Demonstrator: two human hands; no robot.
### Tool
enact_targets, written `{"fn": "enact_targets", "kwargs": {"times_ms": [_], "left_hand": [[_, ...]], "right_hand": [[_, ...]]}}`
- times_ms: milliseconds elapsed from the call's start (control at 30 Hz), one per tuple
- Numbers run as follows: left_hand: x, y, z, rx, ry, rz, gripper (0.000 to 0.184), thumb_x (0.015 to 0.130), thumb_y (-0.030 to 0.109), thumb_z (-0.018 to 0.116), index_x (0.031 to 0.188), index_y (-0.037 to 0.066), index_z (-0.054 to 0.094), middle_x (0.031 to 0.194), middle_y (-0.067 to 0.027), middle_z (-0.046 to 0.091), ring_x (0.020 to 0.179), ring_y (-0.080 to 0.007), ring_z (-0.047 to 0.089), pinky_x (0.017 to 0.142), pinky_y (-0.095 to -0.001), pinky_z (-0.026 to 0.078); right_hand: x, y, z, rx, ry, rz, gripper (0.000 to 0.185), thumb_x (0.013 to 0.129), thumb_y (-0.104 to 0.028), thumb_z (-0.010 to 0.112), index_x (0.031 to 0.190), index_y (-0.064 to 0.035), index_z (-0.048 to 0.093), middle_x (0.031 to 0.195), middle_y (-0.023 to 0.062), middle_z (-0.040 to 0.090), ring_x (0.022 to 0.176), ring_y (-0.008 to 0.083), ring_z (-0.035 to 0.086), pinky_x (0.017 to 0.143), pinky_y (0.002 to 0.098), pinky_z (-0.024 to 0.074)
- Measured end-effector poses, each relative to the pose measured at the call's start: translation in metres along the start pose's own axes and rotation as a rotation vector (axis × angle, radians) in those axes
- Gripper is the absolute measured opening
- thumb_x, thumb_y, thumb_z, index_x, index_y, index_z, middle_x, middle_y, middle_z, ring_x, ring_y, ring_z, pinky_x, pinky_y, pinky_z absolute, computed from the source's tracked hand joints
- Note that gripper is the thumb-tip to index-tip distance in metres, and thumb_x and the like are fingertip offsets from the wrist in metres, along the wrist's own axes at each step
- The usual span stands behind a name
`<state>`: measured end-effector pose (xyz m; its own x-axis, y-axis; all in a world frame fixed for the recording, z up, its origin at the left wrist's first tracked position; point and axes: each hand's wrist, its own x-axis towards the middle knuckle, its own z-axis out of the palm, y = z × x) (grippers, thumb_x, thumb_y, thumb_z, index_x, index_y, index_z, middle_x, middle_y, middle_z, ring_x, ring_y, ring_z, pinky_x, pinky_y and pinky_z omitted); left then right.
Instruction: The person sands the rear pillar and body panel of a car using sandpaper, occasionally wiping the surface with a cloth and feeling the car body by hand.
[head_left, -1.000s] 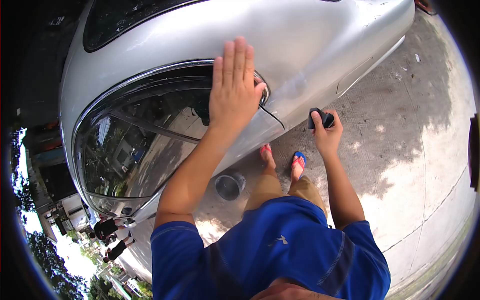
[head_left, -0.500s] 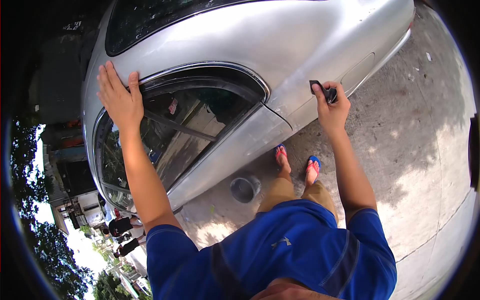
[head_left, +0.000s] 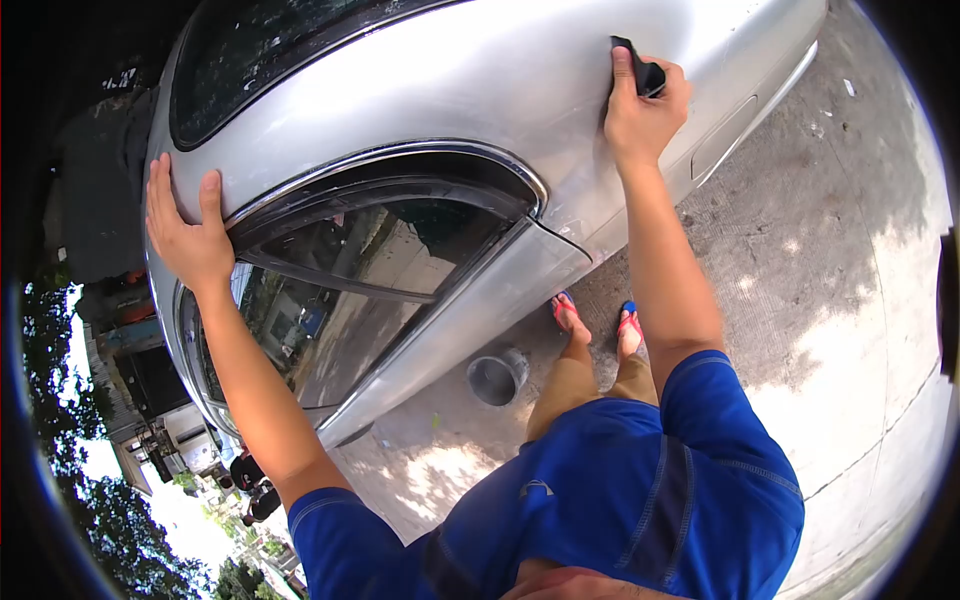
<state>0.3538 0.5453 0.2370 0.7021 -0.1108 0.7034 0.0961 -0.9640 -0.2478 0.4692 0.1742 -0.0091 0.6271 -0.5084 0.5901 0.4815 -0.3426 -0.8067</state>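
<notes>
A silver car [head_left: 440,105] fills the upper part of the head view. My left hand [head_left: 190,240] lies with fingers spread on the roof edge, just above the chrome-trimmed side window [head_left: 390,240]; it holds nothing. Farther back, my right hand [head_left: 640,125] is closed around a small black thing [head_left: 650,78], soft-looking like a pad or folded cloth. I cannot make out its exact kind, since my fingers and thumb cover part of it. It is at the silver rear body panel, behind the rear window corner, and seems to touch the paint.
A grey bucket [head_left: 518,368] stands on the concrete ground [head_left: 780,300] beside the car, near my feet in flip-flops [head_left: 628,325]. Two people in dark clothes [head_left: 262,505] are at the lower left, partly hidden by my left arm. Trees and buildings lie beyond them.
My right hand has moved up and slightly left with the black thing, from low on the rear panel to higher on it. My left hand appears lower and farther left; the view has shifted slightly.
</notes>
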Motion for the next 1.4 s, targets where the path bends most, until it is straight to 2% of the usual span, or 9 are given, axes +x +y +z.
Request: {"fn": "enact_targets", "kwargs": {"times_ms": [167,233,433,567,667,800,900,1133,1400], "left_hand": [[0.003,0.0,0.005,-0.024,0.024,0.04,0.065,0.1,0.051,0.07,0.149,0.009,0.064,0.157,-0.0149,0.06,0.148,-0.0347,0.052,0.125,-0.0489,0.032],[0.005,0.004,0.005,-0.045,0.04,0.029,0.063,0.1,0.049,0.071,0.148,0.009,0.064,0.156,-0.0156,0.06,0.147,-0.0354,0.053,0.124,-0.048,0.034],[0.003,0.004,0.004,-0.048,0.042,0.044,0.06,0.101,0.046,0.071,0.147,0.008,0.065,0.154,-0.0156,0.062,0.145,-0.0353,0.055,0.123,-0.0469,0.036],[0.002,0.006,0.004,-0.037,0.045,0.012,0.059,0.101,0.045,0.071,0.147,0.008,0.065,0.154,-0.015,0.062,0.145,-0.035,0.055,0.123,-0.0466,0.036],[0.001,0.001,0.005,-0.052,0.053,0.042,0.059,0.101,0.045,0.071,0.147,0.008,0.065,0.154,-0.0146,0.062,0.145,-0.0351,0.055,0.123,-0.0464,0.036],[0.002,0.006,0.001,-0.031,0.049,0.033,0.057,0.102,0.044,0.069,0.147,0.009,0.065,0.154,-0.0144,0.062,0.144,-0.0351,0.055,0.123,-0.0462,0.036],[0.003,0.005,0.003,-0.014,0.041,0.063,0.057,0.103,0.044,0.069,0.147,0.009,0.065,0.154,-0.0143,0.062,0.144,-0.0351,0.055,0.122,-0.0462,0.036],[0.004,0.005,0.007,-0.036,0.077,0.035,0.056,0.102,0.042,0.069,0.147,0.008,0.065,0.154,-0.0147,0.062,0.144,-0.0348,0.055,0.122,-0.0462,0.037],[0.001,0.003,0.005,-0.024,0.075,0.069,0.055,0.103,0.041,0.069,0.146,0.007,0.066,0.152,-0.0158,0.064,0.142,-0.0364,0.057,0.121,-0.046,0.038]], "right_hand": [[0.009,-0.02,-0.002,-0.056,-0.089,-0.336,0.023,0.08,-0.017,0.094,0.086,-0.0135,0.072,0.088,0.0024,0.074,0.086,0.0208,0.066,0.085,0.035,0.0428],[0.019,0.033,0.005,-0.076,0.027,-0.062,0.022,0.082,-0.018,0.093,0.088,-0.0133,0.073,0.086,0.0011,0.072,0.09,0.0206,0.066,0.082,0.0346,0.0437],[0.022,-0.02,0.003,-0.016,-0.109,-0.366,0.021,0.08,-0.019,0.093,0.088,-0.014,0.074,0.087,-0.0003,0.075,0.092,0.0202,0.064,0.086,0.0341,0.0413],[0.02,-0.022,0.014,-0.011,-0.025,-0.202,0.019,0.083,-0.019,0.091,0.086,-0.0141,0.073,0.085,-0.0001,0.073,0.091,0.0209,0.063,0.076,0.0341,0.0434],[0.005,-0.041,0.001,0.091,-0.41,-0.47,0.022,0.077,-0.013,0.087,0.096,-0.0193,0.077,0.103,-0.0003,0.075,0.097,0.0221,0.062,0.092,0.0386,0.0375],[0.041,-0.015,-0.017,0.149,-0.45,-0.071,0.02,0.083,-0.013,0.083,0.101,-0.0149,0.074,0.108,0.0039,0.075,0.105,0.0215,0.061,0.096,0.0415,0.039],[0.008,-0.058,0.001,0.078,-0.417,-0.48,0.02,0.079,-0.013,0.091,0.091,-0.0167,0.076,0.097,0.0003,0.077,0.092,0.018,0.063,0.086,0.0365,0.042],[0.002,-0.052,0.011,0.12,-0.373,-0.467,0.025,0.075,-0.021,0.095,0.091,-0.019,0.076,0.09,-0.0075,0.073,0.098,0.0158,0.062,0.099,0.038,0.0319],[0.047,-0.028,0.021,0.02,-0.132,-0.371,0.02,0.081,-0.025,0.093,0.085,-0.0169,0.075,0.087,-0.0039,0.074,0.09,0.0186,0.061,0.09,0.0362,0.0419]]}}
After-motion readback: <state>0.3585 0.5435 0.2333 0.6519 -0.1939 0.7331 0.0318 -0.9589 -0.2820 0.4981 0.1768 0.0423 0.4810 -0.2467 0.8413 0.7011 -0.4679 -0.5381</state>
